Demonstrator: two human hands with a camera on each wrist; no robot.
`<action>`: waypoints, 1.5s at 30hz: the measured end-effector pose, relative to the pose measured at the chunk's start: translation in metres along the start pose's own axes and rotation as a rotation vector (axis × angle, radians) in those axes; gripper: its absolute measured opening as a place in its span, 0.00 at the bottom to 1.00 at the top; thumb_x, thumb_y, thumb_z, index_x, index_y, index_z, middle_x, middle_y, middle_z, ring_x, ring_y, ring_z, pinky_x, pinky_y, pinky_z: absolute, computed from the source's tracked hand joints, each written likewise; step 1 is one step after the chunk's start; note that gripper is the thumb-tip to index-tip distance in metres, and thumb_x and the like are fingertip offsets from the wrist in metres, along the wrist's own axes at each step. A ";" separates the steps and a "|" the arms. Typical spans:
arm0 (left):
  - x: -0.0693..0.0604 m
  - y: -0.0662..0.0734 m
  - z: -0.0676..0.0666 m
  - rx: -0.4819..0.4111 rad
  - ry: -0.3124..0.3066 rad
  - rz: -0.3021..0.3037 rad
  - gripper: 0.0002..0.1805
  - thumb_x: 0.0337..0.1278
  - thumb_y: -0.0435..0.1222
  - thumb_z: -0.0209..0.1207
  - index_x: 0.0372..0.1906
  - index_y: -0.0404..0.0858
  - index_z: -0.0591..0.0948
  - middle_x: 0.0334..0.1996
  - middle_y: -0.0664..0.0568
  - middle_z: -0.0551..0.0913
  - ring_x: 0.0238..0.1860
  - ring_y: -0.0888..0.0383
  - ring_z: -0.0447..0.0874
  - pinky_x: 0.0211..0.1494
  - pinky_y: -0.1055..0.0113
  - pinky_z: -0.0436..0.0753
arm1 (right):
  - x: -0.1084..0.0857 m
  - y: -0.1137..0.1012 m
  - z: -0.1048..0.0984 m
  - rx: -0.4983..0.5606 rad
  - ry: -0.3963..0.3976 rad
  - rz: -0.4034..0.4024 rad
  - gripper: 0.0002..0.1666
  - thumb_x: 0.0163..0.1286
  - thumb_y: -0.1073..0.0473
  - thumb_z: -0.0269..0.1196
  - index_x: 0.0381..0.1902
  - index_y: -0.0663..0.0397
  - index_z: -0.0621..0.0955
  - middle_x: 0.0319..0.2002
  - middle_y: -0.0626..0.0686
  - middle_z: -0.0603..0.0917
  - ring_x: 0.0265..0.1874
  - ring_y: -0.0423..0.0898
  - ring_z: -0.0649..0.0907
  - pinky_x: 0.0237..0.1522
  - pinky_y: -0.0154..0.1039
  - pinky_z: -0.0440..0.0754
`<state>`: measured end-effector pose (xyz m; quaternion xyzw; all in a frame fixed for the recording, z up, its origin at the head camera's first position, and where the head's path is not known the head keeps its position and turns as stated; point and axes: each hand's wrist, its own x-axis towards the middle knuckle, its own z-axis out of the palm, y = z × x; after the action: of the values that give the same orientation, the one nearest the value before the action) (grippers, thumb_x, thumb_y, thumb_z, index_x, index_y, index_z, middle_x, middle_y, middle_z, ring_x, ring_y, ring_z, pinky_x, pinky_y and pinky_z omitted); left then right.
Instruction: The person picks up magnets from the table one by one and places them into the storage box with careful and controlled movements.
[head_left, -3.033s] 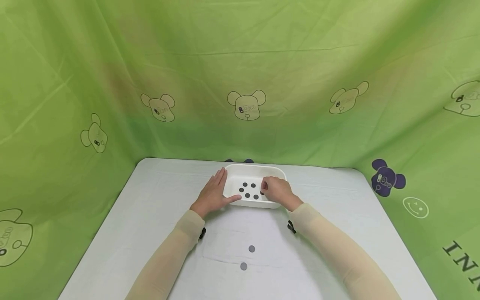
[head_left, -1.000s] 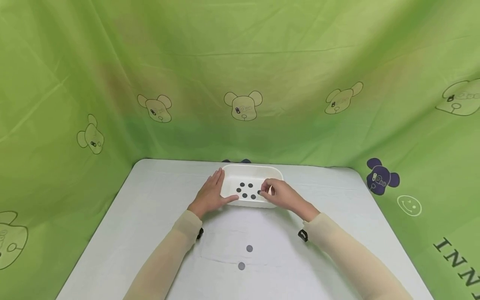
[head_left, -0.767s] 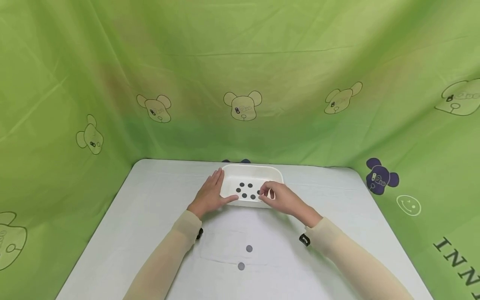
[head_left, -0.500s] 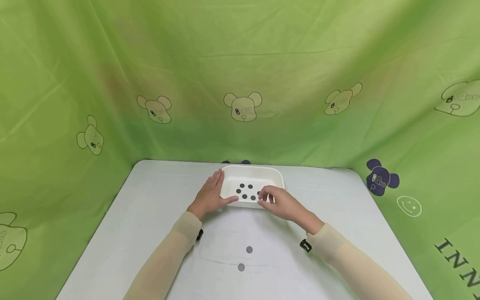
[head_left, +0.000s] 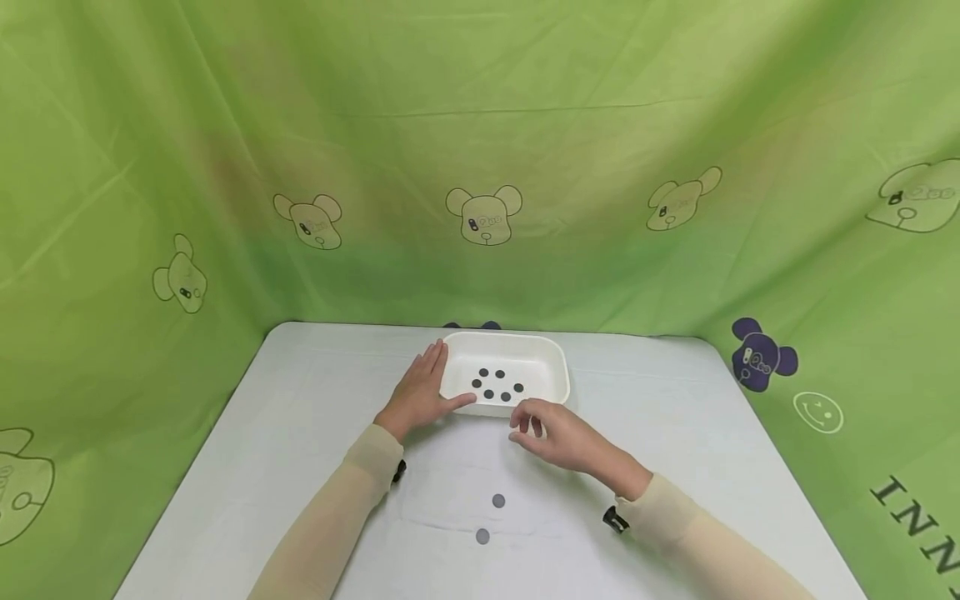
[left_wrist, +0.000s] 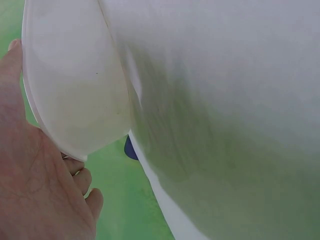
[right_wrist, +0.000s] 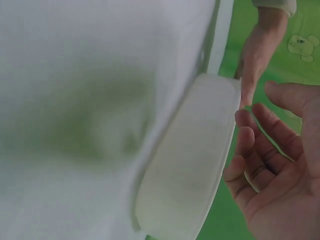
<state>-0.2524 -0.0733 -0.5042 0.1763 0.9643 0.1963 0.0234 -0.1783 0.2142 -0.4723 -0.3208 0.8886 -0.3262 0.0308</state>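
Observation:
A white oblong tray (head_left: 553, 360) stands near the back of the table with several dark round discs (head_left: 499, 374) lying on its floor. My left hand (head_left: 416, 398) rests against its left end, thumb at the near rim and straight fingers along the side; the left wrist view shows the palm beside the tray's outer wall (left_wrist: 75, 80). Just in front of the near right rim, my right hand (head_left: 562, 437) hovers with loosely bent fingers and a gap to the thumb. Nothing shows between those fingers in the right wrist view, where the hand (right_wrist: 280, 170) is beside the tray.
Two grey discs (head_left: 498, 501) (head_left: 482, 537) lie on the white-covered table (head_left: 300, 433) in front of the tray. A green printed cloth (head_left: 487, 275) hangs behind and at both sides of the table.
My right hand has let go of a disc at the right of the group, then drawn back toward me out of the tray. The left hand has kept its place on the tray.

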 end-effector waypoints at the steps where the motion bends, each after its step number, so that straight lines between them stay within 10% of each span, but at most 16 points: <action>1: 0.000 0.000 0.000 0.000 0.000 0.001 0.66 0.66 0.74 0.57 0.88 0.35 0.43 0.89 0.44 0.41 0.88 0.46 0.40 0.89 0.56 0.42 | -0.002 -0.001 0.002 0.003 -0.007 -0.003 0.04 0.75 0.59 0.71 0.43 0.47 0.84 0.36 0.37 0.82 0.35 0.39 0.80 0.39 0.37 0.83; 45: -0.001 0.000 -0.001 0.001 -0.022 0.001 0.65 0.67 0.73 0.56 0.88 0.35 0.42 0.89 0.44 0.39 0.88 0.48 0.37 0.89 0.56 0.41 | -0.023 -0.004 0.054 -0.087 -0.198 0.019 0.13 0.70 0.46 0.76 0.44 0.40 0.85 0.39 0.36 0.78 0.37 0.34 0.77 0.43 0.36 0.83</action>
<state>-0.2521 -0.0741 -0.5031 0.1789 0.9639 0.1941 0.0337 -0.1434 0.1949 -0.5158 -0.3439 0.8976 -0.2537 0.1077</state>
